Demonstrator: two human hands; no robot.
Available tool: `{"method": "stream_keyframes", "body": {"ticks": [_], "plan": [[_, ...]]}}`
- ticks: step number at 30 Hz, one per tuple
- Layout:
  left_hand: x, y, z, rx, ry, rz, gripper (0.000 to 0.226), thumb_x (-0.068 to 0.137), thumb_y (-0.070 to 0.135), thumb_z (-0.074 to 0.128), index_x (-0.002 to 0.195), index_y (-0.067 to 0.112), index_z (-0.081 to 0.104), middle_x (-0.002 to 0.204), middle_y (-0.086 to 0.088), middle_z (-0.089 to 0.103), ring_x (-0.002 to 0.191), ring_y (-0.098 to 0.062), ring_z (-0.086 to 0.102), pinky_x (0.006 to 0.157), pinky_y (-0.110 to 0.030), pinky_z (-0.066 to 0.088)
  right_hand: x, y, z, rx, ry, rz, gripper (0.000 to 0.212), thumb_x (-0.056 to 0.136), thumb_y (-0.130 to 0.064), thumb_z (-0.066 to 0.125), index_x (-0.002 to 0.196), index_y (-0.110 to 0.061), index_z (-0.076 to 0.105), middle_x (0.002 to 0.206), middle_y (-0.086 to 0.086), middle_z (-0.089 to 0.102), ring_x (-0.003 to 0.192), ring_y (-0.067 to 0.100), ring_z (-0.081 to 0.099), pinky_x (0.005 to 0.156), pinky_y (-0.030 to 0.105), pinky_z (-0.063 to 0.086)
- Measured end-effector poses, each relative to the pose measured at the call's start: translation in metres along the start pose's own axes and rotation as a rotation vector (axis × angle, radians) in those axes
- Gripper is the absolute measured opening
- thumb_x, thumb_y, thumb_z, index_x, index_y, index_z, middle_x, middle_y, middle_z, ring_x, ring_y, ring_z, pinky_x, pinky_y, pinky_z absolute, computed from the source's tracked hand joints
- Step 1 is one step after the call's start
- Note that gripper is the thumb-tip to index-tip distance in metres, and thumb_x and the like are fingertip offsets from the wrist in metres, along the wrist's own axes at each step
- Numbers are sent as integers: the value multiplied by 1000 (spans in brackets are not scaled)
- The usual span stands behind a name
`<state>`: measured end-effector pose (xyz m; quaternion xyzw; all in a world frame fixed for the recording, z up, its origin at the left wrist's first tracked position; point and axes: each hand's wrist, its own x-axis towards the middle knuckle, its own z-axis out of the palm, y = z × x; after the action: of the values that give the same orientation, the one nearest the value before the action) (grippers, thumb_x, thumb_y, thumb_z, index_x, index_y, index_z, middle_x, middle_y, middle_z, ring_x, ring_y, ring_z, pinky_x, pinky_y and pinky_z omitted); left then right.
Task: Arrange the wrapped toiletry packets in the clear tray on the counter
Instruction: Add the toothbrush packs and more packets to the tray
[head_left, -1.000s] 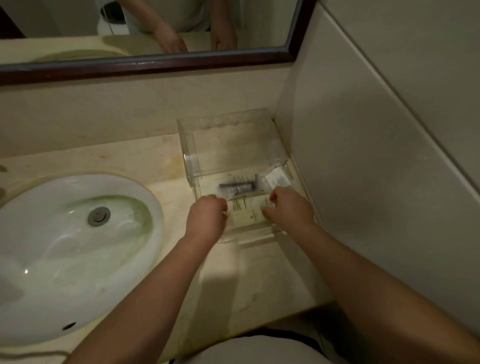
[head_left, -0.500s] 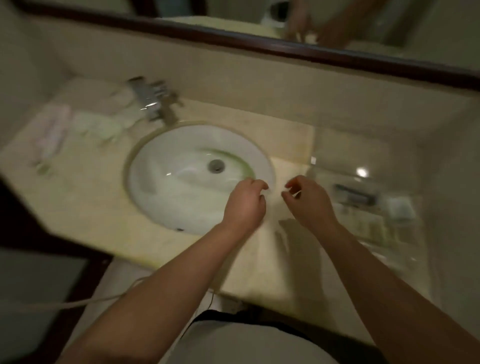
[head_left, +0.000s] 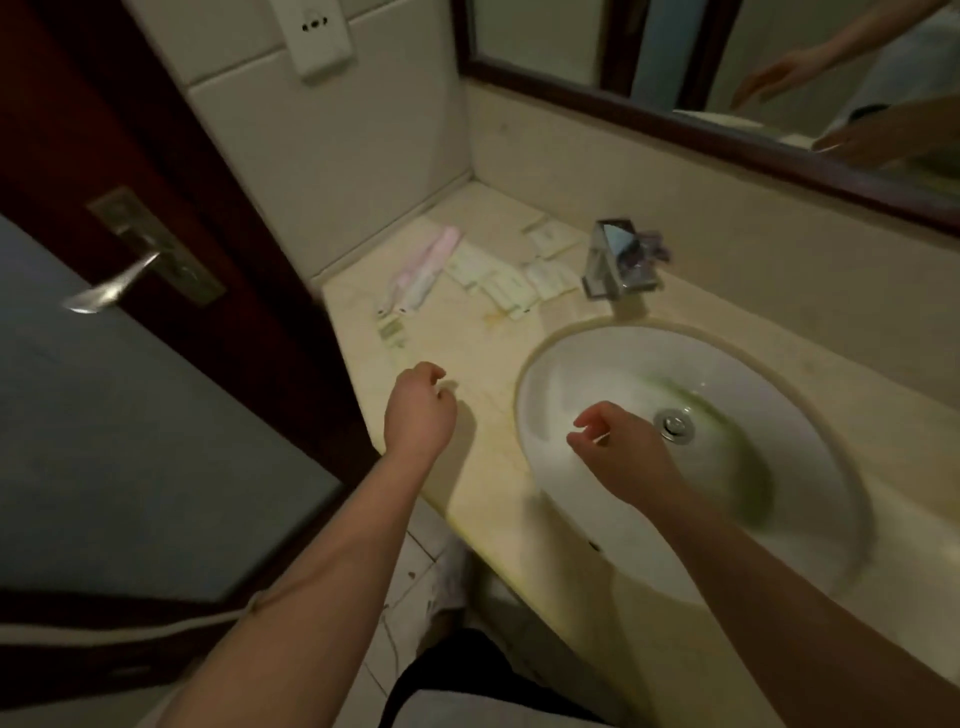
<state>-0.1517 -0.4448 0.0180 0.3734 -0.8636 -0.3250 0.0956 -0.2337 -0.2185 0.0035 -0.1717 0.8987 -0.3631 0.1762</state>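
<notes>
Several pale wrapped toiletry packets lie scattered on the counter's far left corner, beside two pink-and-white wrapped toothbrushes. One small packet lies apart, nearer the counter's left edge. My left hand hovers over the counter left of the sink, fingers loosely curled, holding nothing. My right hand hangs above the sink basin, thumb and fingers apart, empty. The clear tray is out of view to the right.
A white oval sink fills the counter's middle, with a chrome faucet behind it. A dark wooden door with a metal handle stands close on the left. A framed mirror runs along the back wall.
Both hands left the clear tray on the right and swung left across the sink, empty. The view turned left with them, so the tray is gone and the loose packets show.
</notes>
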Motion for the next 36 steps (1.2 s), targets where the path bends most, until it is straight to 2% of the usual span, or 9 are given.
{"method": "stream_keyframes", "body": {"ticks": [7,12,17,20,23,25,27,32,36], "plan": [[142,-36,-33,63,-25,-72,33,84,20,61,115,11,58,116,-15,55,100,-31,58,81,-36,52,101,-85,63,-61,-36,60,21,84,-37,67,101,-24,63,87,-8,66,79,12,63,73,32,53],[155,-48,-18,369,-264,-162,99,70,54,74,142,9,23,130,-17,40,117,-35,43,89,-43,45,147,-126,94,-102,-26,103,24,85,-39,64,102,-23,63,85,-9,62,80,13,61,68,30,49],[153,-43,1,342,-243,-94,82,90,22,58,150,10,3,135,-19,47,117,-32,51,91,-40,46,207,-168,125,-132,1,88,38,86,-46,61,112,-19,59,90,-4,64,85,17,63,67,29,46],[156,-49,-9,185,-268,-126,78,92,11,49,151,17,-1,113,-8,61,90,-25,62,68,-36,49,238,-184,142,-171,5,122,55,85,-53,59,123,-14,54,107,3,68,92,22,66,69,32,50],[158,-64,-26,-2,-334,-213,59,88,13,54,141,18,29,87,5,57,70,-14,54,57,-29,43,259,-193,160,-240,-16,216,67,82,-61,58,123,-9,51,106,6,67,91,24,66,64,32,47],[160,-76,-37,-122,-372,-267,22,83,16,58,102,26,57,87,8,63,71,-10,56,58,-27,46,266,-197,168,-289,-12,256,69,80,-63,60,121,-9,51,102,4,65,89,25,66,63,33,47],[164,-83,-48,-261,-363,-291,16,80,17,59,75,33,60,79,8,66,70,-10,61,61,-29,50,269,-198,171,-325,6,241,60,79,-59,62,115,-12,55,96,1,65,85,23,65,63,31,46],[180,-79,-64,-607,-342,-409,15,77,30,64,82,19,71,87,-13,72,80,-28,70,69,-42,57,276,-197,164,-350,-119,270,27,79,-43,61,88,-17,64,73,-5,59,62,13,57,51,27,40],[183,-72,-62,-743,-387,-423,14,78,28,64,86,26,75,90,-5,75,86,-27,72,77,-47,60,260,-183,152,-213,-188,289,27,82,-40,63,77,-14,58,69,-2,57,58,12,54,46,25,36]]}}
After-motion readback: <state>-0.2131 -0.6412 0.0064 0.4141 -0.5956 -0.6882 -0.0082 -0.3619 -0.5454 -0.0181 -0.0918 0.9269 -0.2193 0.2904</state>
